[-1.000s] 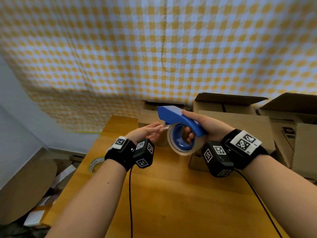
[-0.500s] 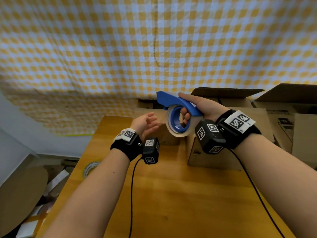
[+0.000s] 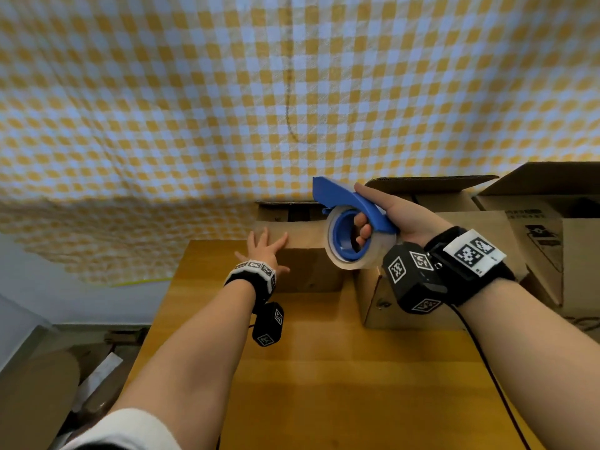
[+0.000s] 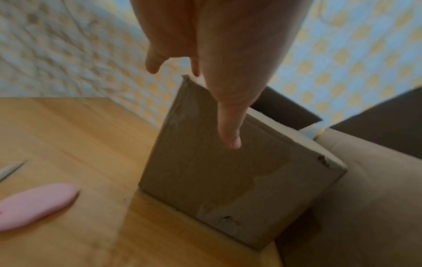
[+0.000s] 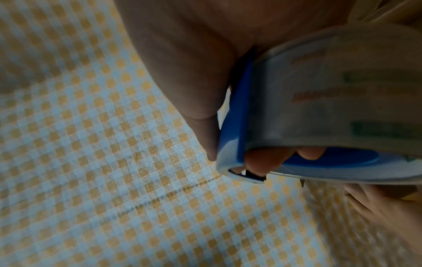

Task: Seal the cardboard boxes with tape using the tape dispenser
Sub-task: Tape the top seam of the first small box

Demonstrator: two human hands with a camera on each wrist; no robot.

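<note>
Our left hand has reached out flat to the small box; our right hand holds the tape dispenser tight.

Your tape dispenser is blue, its tape roll clear-whitish. The cardboard boxes are plain brown on your honey-yellow wooden table. Behind hangs a yellow-and-white checked cloth.

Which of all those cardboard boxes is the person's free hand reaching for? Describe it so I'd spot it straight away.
Start at the wooden table in front of the yellow checked cloth. At its far end stands a row of boxes; the small brown box is the leftmost. Unlike its bigger neighbours, it has the open left hand on its top corner.
</note>
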